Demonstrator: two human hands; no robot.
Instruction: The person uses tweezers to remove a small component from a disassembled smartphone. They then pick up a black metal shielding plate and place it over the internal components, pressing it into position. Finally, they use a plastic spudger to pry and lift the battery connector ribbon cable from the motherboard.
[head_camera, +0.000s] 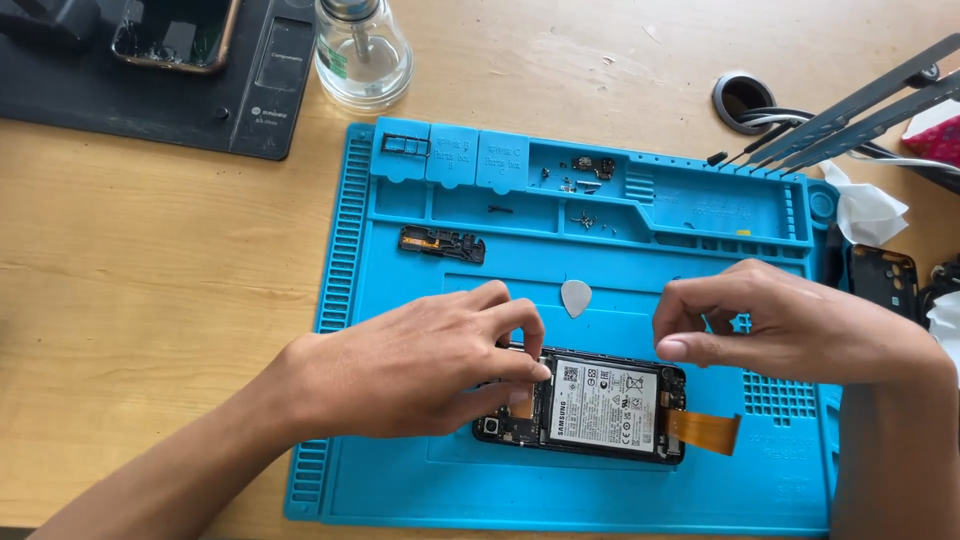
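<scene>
Matt blue rubbery mat (380, 480) on smooth pale wood table (150, 260); glossy clear bottle (362, 50)

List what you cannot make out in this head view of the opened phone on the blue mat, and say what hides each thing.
- Phone: its left end is hidden by the left hand.
- Right hand: its fingertips curl under, so anything pinched is hidden.
- Screws in the mat tray: too small to count.
- Second phone: cut off by the top edge.
- Black frame: its lower part is behind the right hand.
</scene>
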